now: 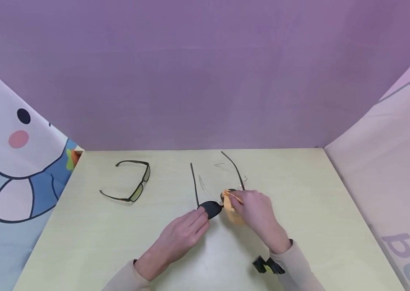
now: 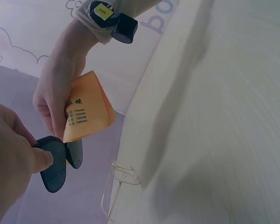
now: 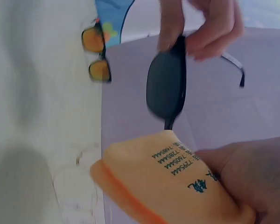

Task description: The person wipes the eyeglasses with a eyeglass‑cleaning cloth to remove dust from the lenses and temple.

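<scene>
My left hand point(image 1: 183, 234) pinches a pair of dark sunglasses point(image 1: 211, 209) at one lens, thumb on the lens in the left wrist view. Both temples of the sunglasses are unfolded and point away from me. An orange cleaning cloth point(image 1: 233, 212) with printed dark text is gripped by my right hand point(image 1: 257, 212). Around the other lens the cloth is bunched, hiding part of it. In the right wrist view, the cloth point(image 3: 163, 177) hangs just below the lens point(image 3: 165, 86) held by the left hand. The sunglasses are raised above the table.
Black-framed glasses point(image 1: 137, 192) with yellowish lenses lie unfolded on the pale table point(image 1: 92, 242) at the left. Thin wire-framed glasses point(image 2: 123, 175) rest on the table behind the sunglasses. A purple wall stands at the back, with printed cloth on both sides.
</scene>
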The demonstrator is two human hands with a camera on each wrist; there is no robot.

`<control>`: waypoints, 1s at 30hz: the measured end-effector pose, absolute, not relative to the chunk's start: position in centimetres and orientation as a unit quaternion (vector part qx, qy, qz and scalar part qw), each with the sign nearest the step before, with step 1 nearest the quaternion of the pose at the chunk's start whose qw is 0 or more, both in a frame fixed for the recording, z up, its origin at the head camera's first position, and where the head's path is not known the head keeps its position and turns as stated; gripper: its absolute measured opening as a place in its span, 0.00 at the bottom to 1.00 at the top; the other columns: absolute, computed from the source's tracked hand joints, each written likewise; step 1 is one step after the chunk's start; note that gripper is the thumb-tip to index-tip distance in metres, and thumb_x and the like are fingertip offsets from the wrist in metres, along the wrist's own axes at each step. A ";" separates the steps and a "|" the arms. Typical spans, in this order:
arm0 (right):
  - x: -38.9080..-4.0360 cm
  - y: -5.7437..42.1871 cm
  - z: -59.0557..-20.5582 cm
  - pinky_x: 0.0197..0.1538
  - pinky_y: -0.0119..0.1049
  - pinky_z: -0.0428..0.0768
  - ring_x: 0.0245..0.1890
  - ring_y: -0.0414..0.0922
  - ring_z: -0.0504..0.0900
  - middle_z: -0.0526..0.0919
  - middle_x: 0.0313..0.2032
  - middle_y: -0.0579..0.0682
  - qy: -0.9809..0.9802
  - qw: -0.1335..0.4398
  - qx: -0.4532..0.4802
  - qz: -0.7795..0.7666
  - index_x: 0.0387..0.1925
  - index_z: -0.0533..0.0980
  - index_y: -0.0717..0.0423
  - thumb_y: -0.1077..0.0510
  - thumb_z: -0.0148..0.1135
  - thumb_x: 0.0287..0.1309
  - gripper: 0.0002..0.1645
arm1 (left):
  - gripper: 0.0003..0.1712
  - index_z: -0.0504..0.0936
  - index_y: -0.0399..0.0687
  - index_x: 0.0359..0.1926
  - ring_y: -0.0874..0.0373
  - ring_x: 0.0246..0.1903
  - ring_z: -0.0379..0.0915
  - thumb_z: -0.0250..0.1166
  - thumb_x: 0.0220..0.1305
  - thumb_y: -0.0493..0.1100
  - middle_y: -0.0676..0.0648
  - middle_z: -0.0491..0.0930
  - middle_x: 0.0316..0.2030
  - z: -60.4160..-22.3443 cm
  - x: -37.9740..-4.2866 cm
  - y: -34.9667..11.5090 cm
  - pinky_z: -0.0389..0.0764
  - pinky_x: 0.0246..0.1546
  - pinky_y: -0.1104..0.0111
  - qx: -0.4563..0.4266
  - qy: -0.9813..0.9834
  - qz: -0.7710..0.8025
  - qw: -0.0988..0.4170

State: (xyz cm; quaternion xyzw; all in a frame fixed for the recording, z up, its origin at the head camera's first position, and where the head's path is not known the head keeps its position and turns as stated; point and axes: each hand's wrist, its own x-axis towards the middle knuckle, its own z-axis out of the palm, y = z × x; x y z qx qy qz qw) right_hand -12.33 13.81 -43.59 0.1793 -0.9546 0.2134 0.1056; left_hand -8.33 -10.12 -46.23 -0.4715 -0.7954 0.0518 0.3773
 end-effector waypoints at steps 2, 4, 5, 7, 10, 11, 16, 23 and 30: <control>-12.6 14.1 -43.8 0.15 0.28 0.55 0.11 0.35 0.56 0.65 0.12 0.39 -0.960 0.114 0.164 0.197 0.34 0.88 0.52 0.59 0.67 0.66 0.06 | 0.32 0.86 0.44 0.39 0.55 0.49 0.83 0.34 0.79 0.26 0.47 0.85 0.43 -46.3 -8.3 -10.1 0.85 0.53 0.69 -0.472 -0.794 0.052 0.379; -12.8 14.3 -43.9 0.15 0.27 0.54 0.11 0.35 0.55 0.63 0.11 0.38 -0.962 0.113 0.157 0.190 0.35 0.88 0.51 0.58 0.67 0.67 0.06 | 0.32 0.86 0.45 0.38 0.55 0.48 0.83 0.34 0.78 0.26 0.47 0.85 0.43 -46.3 -8.3 -10.2 0.85 0.53 0.69 -0.472 -0.793 0.052 0.382; -12.7 14.3 -43.9 0.15 0.27 0.54 0.11 0.35 0.55 0.62 0.11 0.38 -0.961 0.111 0.160 0.196 0.38 0.89 0.52 0.58 0.67 0.67 0.06 | 0.32 0.86 0.45 0.38 0.55 0.48 0.83 0.34 0.78 0.26 0.47 0.85 0.43 -46.3 -8.3 -10.2 0.85 0.53 0.69 -0.473 -0.793 0.052 0.382; -12.6 14.4 -43.8 0.15 0.28 0.56 0.11 0.33 0.55 0.63 0.10 0.37 -0.956 0.096 0.176 0.216 0.40 0.89 0.52 0.57 0.68 0.66 0.07 | 0.32 0.86 0.45 0.38 0.55 0.49 0.83 0.34 0.79 0.26 0.47 0.85 0.43 -46.2 -8.3 -10.2 0.85 0.53 0.69 -0.474 -0.793 0.048 0.379; -12.4 14.4 -43.6 0.15 0.28 0.57 0.11 0.31 0.54 0.63 0.10 0.36 -0.945 0.072 0.200 0.250 0.44 0.89 0.51 0.56 0.68 0.66 0.09 | 0.31 0.86 0.45 0.39 0.54 0.49 0.82 0.34 0.79 0.26 0.48 0.85 0.44 -46.1 -8.2 -10.2 0.84 0.53 0.69 -0.477 -0.794 0.044 0.374; -12.4 14.4 -43.6 0.15 0.28 0.57 0.11 0.31 0.54 0.62 0.09 0.35 -0.943 0.067 0.203 0.254 0.44 0.89 0.52 0.56 0.68 0.66 0.09 | 0.31 0.86 0.45 0.39 0.54 0.50 0.82 0.34 0.79 0.26 0.48 0.85 0.44 -46.1 -8.2 -10.1 0.84 0.54 0.69 -0.478 -0.794 0.042 0.372; -12.7 14.5 -43.5 0.15 0.30 0.57 0.11 0.35 0.54 0.58 0.09 0.38 -0.961 0.067 0.153 0.221 0.46 0.89 0.50 0.55 0.67 0.67 0.10 | 0.32 0.87 0.45 0.39 0.55 0.49 0.83 0.35 0.79 0.26 0.48 0.85 0.44 -46.2 -8.1 -9.9 0.84 0.54 0.69 -0.480 -0.791 0.039 0.376; -12.7 14.6 -43.5 0.15 0.29 0.59 0.10 0.33 0.56 0.66 0.11 0.39 -0.951 0.039 0.184 0.244 0.45 0.89 0.51 0.56 0.67 0.67 0.10 | 0.31 0.86 0.45 0.39 0.55 0.49 0.83 0.35 0.78 0.26 0.48 0.85 0.44 -46.2 -8.0 -10.0 0.84 0.54 0.69 -0.482 -0.789 0.041 0.379; -12.6 14.2 -43.0 0.15 0.29 0.58 0.10 0.34 0.57 0.62 0.10 0.38 -0.960 0.042 0.163 0.225 0.46 0.89 0.52 0.56 0.66 0.68 0.10 | 0.29 0.86 0.44 0.39 0.54 0.48 0.83 0.37 0.77 0.25 0.47 0.85 0.44 -46.0 -8.0 -9.8 0.85 0.53 0.68 -0.496 -0.773 0.032 0.394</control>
